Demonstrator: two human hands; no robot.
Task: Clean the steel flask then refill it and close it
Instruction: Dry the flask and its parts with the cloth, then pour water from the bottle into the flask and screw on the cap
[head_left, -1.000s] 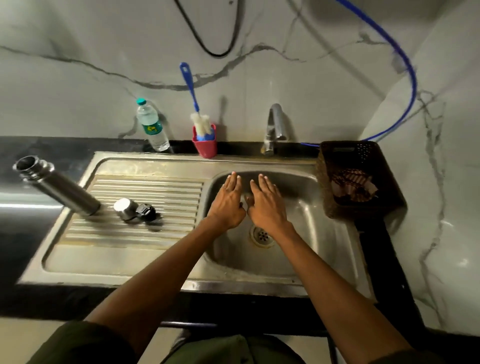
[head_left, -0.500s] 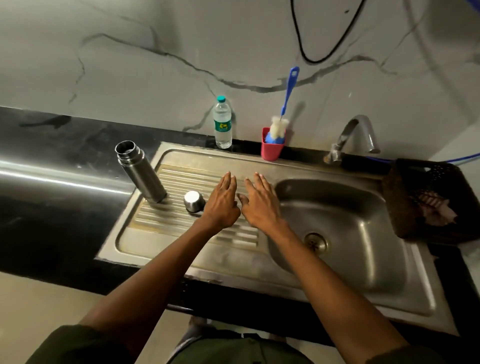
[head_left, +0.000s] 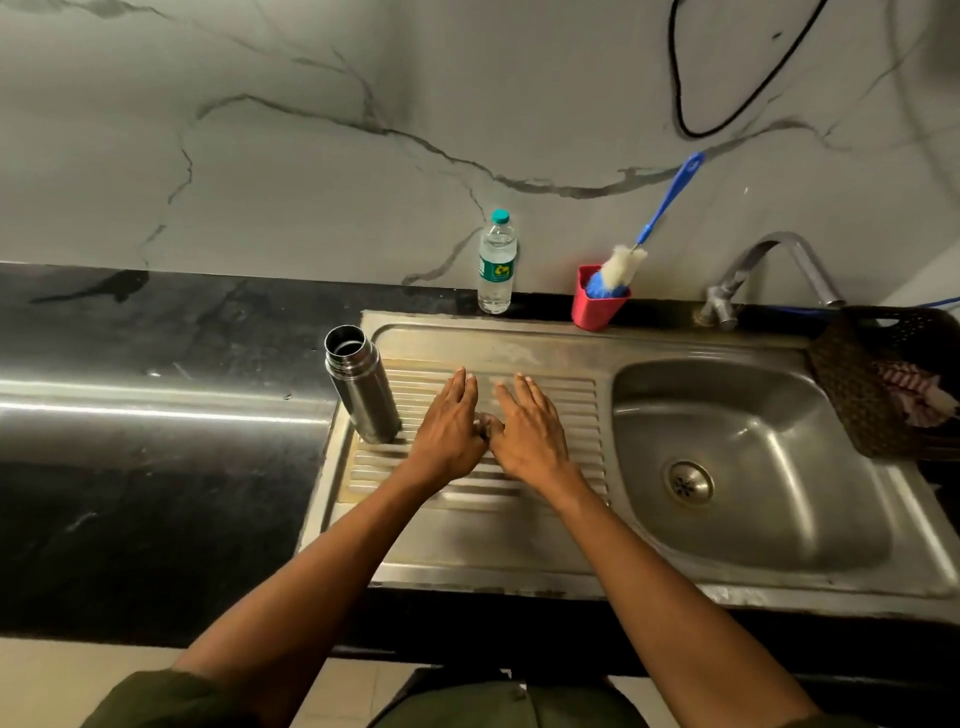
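The steel flask (head_left: 363, 387) stands uncapped on the left end of the ribbed drainboard (head_left: 571, 400). Both my hands hover flat over the drainboard with fingers straight. My left hand (head_left: 449, 426) is just right of the flask's base. My right hand (head_left: 530, 428) lies beside it, thumbs nearly touching. A sliver of the flask's steel cap (head_left: 483, 422) shows between the two thumbs; the rest of it is hidden under my hands. A water bottle (head_left: 496, 265) with a teal cap stands against the wall behind the drainboard.
A blue-handled bottle brush (head_left: 631, 254) sits in a red cup (head_left: 597, 304) at the sink's back edge. The tap (head_left: 763, 270) arches over the basin (head_left: 737, 447) on the right. A dark basket (head_left: 883, 379) sits at far right. Black countertop (head_left: 156, 405) spreads left.
The view has swung left from the basin to the drainboard. Both hands, still flat, now hover over the cap, which was in plain sight before.
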